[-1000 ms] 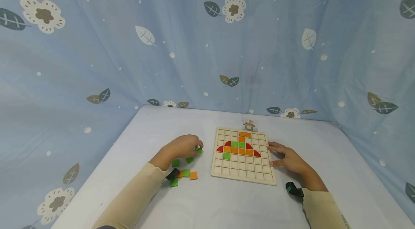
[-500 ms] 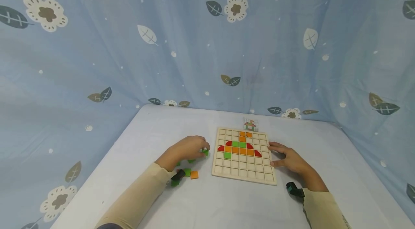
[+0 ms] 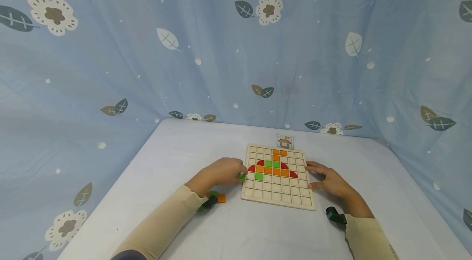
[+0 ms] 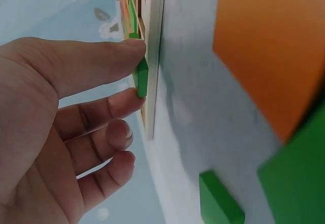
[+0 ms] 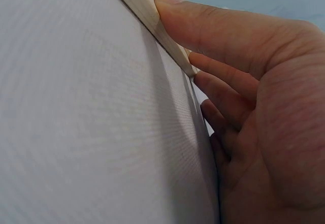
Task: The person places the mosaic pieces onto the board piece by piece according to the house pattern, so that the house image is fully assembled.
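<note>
My left hand (image 3: pixel 223 172) pinches a green square tile (image 4: pixel 142 79) between thumb and index finger, at the left edge of a wooden grid board (image 3: pixel 276 202). Its other fingers curl loosely below. Set into the board are red quarter-round pieces (image 3: pixel 293 174), orange squares (image 3: pixel 268 170), green squares (image 3: pixel 259 177) and two orange round-faced pieces (image 3: pixel 283 153). On the board's right side rests my right hand (image 3: pixel 330 182); in the right wrist view its thumb and extended fingertips touch the wooden edge (image 5: pixel 147 16).
Loose orange (image 3: pixel 221 198) and green tiles (image 3: pixel 213 193) lie under and beside the left wrist, partly hidden by a black wrist camera (image 3: pixel 210 202). Behind the board is a small pattern card (image 3: pixel 285 142). A patterned blue curtain (image 3: pixel 206 67) surrounds the white table (image 3: pixel 273 235).
My left hand has moved right with the green tile, from the loose pieces to the board's left edge. The right hand has stayed at the board's right side.
</note>
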A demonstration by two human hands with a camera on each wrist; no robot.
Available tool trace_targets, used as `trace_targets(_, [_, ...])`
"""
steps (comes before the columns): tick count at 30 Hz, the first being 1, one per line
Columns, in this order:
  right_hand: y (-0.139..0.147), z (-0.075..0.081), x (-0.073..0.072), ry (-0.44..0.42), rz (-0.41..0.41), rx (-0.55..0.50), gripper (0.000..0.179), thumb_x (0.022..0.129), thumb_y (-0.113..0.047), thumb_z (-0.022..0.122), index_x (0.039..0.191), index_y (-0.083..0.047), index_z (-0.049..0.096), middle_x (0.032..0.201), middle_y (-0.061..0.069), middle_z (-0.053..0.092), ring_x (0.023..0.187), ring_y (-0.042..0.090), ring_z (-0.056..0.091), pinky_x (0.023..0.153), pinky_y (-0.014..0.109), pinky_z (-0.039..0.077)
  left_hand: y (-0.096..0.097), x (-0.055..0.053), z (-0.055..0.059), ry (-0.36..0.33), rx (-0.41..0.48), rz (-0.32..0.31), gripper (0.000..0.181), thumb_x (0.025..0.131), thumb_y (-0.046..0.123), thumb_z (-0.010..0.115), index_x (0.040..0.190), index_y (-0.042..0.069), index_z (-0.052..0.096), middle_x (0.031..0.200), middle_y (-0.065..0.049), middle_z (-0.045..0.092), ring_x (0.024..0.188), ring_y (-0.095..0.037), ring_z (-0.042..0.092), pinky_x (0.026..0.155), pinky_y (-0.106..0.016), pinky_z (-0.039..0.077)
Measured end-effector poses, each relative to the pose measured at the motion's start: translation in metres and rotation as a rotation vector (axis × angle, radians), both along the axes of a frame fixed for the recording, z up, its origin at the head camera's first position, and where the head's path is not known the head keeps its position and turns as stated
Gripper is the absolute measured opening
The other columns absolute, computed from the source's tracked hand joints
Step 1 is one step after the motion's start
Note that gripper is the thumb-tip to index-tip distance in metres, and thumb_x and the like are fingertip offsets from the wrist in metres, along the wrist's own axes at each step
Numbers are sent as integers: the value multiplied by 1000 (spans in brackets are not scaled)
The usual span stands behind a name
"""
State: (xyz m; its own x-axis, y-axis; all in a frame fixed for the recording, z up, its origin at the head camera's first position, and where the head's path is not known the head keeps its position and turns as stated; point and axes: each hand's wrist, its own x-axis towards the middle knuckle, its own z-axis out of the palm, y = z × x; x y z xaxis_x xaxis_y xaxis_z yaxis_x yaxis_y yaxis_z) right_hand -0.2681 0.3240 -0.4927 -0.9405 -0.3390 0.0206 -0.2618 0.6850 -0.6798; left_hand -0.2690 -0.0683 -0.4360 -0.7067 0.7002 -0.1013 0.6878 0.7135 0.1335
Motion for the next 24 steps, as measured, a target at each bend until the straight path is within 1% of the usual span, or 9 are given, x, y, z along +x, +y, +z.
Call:
trace_targets(6, [0, 0, -1, 7, 7, 6, 74, 73, -32, 84, 134, 0, 57, 150, 21, 36, 138, 48, 23, 104, 67, 21, 9, 2, 0, 7, -7, -21, 18, 86, 26, 76, 104, 23, 74, 91, 13, 60, 80, -6, 55, 79, -27, 49])
trace_targets(10, [0, -1, -1, 5, 9, 2, 75, 73, -33, 84, 135, 0, 56, 150, 21, 36, 138, 48, 23, 104, 68, 21, 15, 3, 1, 3, -2, -28, 19, 84, 26, 77, 103, 23, 74, 93, 13, 61, 82, -4, 55, 80, -27, 49])
trace_targets(14, [1, -3, -1, 5, 16, -5, 75, 74, -33, 84, 135, 0, 56, 150, 21, 36, 138, 48, 23, 104, 67, 20, 20, 4, 0, 9, -10, -43, 19, 84, 26, 78, 103, 24, 74, 92, 12, 60, 79, -4, 53, 76, -26, 48])
trace_targets(18, [1, -3, -1, 6, 16, -4, 74, 74, -33, 83, 135, -1, 57, 150, 20, 36, 138, 47, 23, 105, 67, 20, 22, 4, -1, 30, -18, -58, 18, 84, 28, 78, 101, 26, 73, 88, 12, 57, 75, -4, 51, 72, -25, 47])
trace_targets(21, [1, -2, 0, 12, 16, -1, 74, 74, -32, 84, 134, 0, 57, 150, 20, 37, 138, 47, 24, 105, 67, 21, 24, 4, -1, 44, -20, -69, 18, 84, 28, 78, 101, 25, 73, 88, 13, 57, 76, -3, 51, 73, -25, 47])
trace_targets(24, [1, -1, 0, 11, 13, -1, 74, 74, -32, 84, 134, 0, 56, 150, 20, 36, 138, 48, 24, 105, 67, 21, 28, 4, -1, 41, -13, -76, 19, 84, 29, 78, 101, 25, 73, 90, 12, 58, 77, -4, 52, 74, -25, 47])
